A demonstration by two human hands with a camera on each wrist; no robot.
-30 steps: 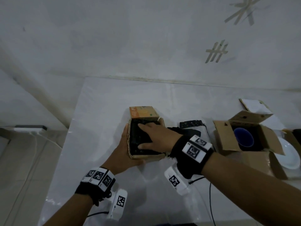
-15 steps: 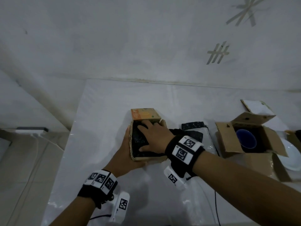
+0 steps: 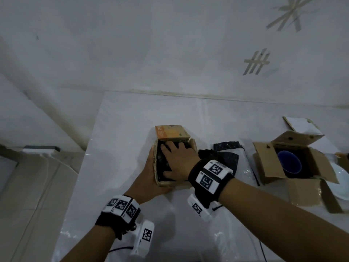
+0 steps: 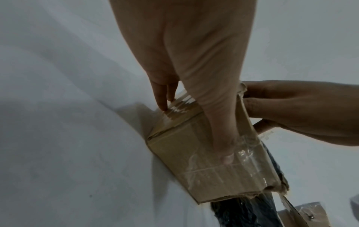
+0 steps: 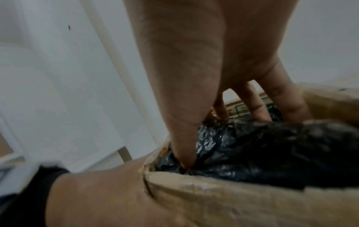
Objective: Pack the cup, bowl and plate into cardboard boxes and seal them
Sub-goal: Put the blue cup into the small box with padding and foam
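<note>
Left hand [image 3: 149, 179] clamps small box [image 3: 170, 184] at its corner on bench [image 3: 120, 138], thumb on near face, fingers along left side. Right hand [image 3: 179, 161] flat, fingers spread, presses black wrap [image 5: 281, 153] inside it. Blue cup [image 3: 289, 164] sits in open box [image 3: 268, 161] to the right, plate [image 3: 338, 186] beside that.

A small cardboard box [image 3: 173, 184] stood upright at the table's middle, its orange-printed lid flap [image 3: 171, 132] thrown back on the far side. Its open top was filled with crumpled black wrap [image 3: 160, 159], and clear tape shone on its outer walls. Well to the right sat a larger cardboard box [image 3: 268, 161], all its flaps spread open, with a blue vessel [image 3: 289, 164] inside on dark padding – cup or bowl, hard to tell. Just right of it lay a white plate [image 3: 340, 186], partly hidden behind a flap.
</note>
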